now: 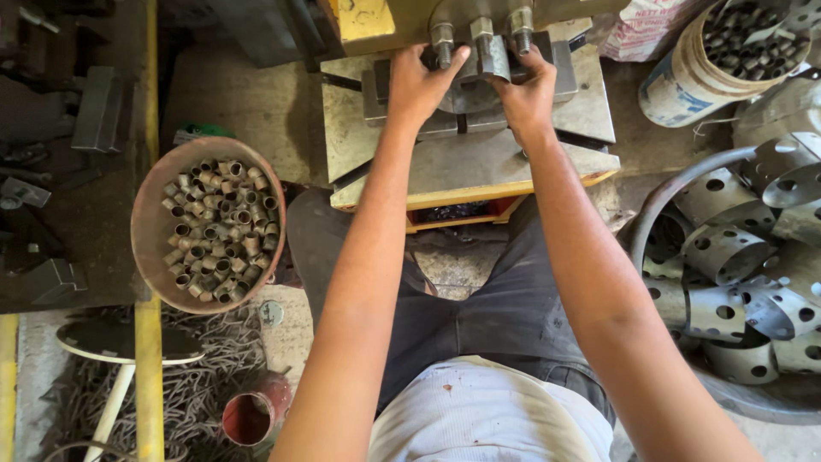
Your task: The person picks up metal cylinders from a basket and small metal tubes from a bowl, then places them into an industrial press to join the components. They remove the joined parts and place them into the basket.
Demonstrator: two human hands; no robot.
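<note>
Both hands — left hand (416, 83), right hand (528, 92) — are pressing fingers together on the press die (479, 64) at the press table (479, 162) far edge, bowl of metal sleeves (209, 227) sitting full.

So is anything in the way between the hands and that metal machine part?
Nothing visible is. The left hand and right hand already rest on the grey metal block of the press, just under the three bolts. What the fingertips pinch is hidden.
</note>
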